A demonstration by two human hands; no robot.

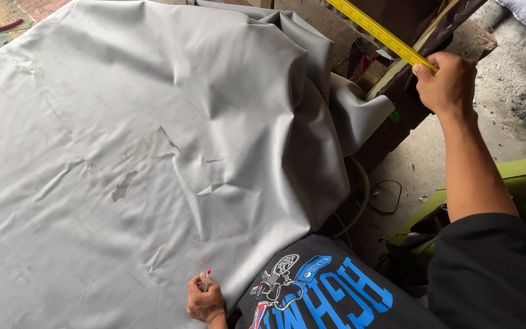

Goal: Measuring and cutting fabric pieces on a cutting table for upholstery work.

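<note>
Yellow measuring tape [380, 31] runs diagonally at the top right, its end pinched in the right hand [448, 82] above a dark wooden frame [397, 103]. Left hand [205, 301] has its grip closed on a red-tipped marker [206, 280], resting on wrinkled grey vinyl sheet [123, 152] covering the table.

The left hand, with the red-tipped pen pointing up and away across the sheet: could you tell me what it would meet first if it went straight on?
The left hand would first meet only the wrinkled grey sheet; height above it is unclear.
</note>
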